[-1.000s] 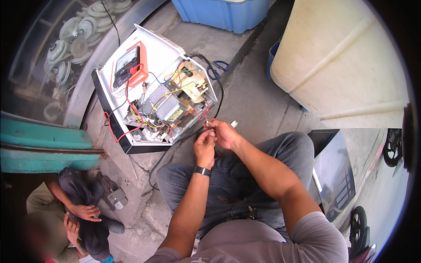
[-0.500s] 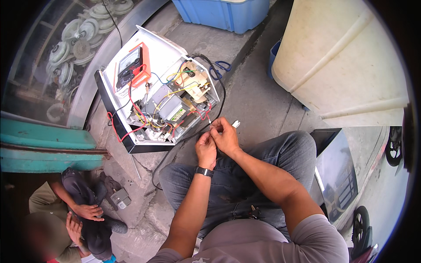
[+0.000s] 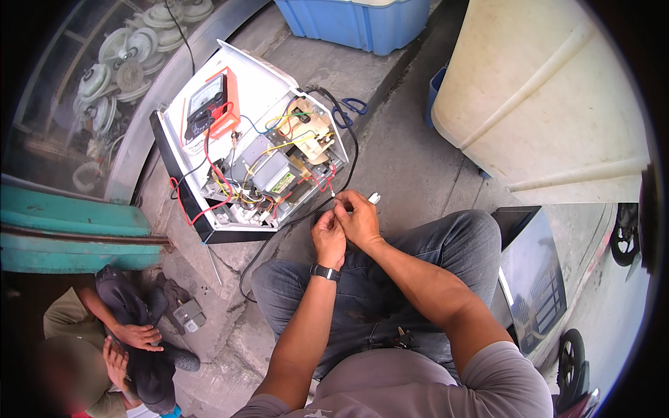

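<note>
Above my knees my left hand (image 3: pixel 329 238), with a watch at its wrist, and my right hand (image 3: pixel 359 217) meet fingertip to fingertip. Both are closed in a pinch, and what lies between the fingers is too small and hidden to name. A white plug (image 3: pixel 374 198) shows just beyond my right hand. Just beyond my fingers stands an opened microwave oven (image 3: pixel 216 221), its inside bared. In it are a transformer (image 3: pixel 270 173) and many coloured wires. An orange-cased analog multimeter (image 3: pixel 212 104) rests on its white panel, with red and black leads. A black power cord (image 3: pixel 357 150) loops beside my hands.
Blue-handled scissors (image 3: pixel 350 110) lie past the oven. A blue tub (image 3: pixel 352 24) and a big cream container (image 3: pixel 543 104) stand beyond. On my right leans a dark oven door panel (image 3: pixel 535 285). Another person's hands (image 3: pixel 132 348) are at lower left, near a grey box (image 3: pixel 189 317).
My hands stay pinched together in nearly the same place, with only slight finger movement. The oven and the multimeter have not moved.
</note>
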Motion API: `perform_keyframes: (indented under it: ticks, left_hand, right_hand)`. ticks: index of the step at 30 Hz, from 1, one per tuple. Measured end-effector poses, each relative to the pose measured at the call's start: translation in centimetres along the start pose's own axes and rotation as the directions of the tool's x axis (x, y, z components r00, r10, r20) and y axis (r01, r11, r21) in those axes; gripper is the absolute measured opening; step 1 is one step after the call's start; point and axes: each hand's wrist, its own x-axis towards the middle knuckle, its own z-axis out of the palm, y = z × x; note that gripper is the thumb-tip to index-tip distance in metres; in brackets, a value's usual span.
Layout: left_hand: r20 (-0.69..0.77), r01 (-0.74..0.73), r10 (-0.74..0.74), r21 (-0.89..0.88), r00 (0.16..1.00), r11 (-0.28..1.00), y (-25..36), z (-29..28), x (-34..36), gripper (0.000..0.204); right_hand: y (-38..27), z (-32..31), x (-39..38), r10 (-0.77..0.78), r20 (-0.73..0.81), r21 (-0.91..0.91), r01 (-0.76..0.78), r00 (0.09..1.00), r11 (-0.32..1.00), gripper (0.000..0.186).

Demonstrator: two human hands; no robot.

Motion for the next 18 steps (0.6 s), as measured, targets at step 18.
perform_keyframes:
  ticks: [18]
  left_hand:
    - [-0.01,0.013,-0.013,0.015,1.0,1.0,-0.5,0.1,0.2,0.018]
  right_hand:
    - [2.9,1.4,1.4,0.283,0.196,0.268,-0.329,0.939,0.906,0.017]
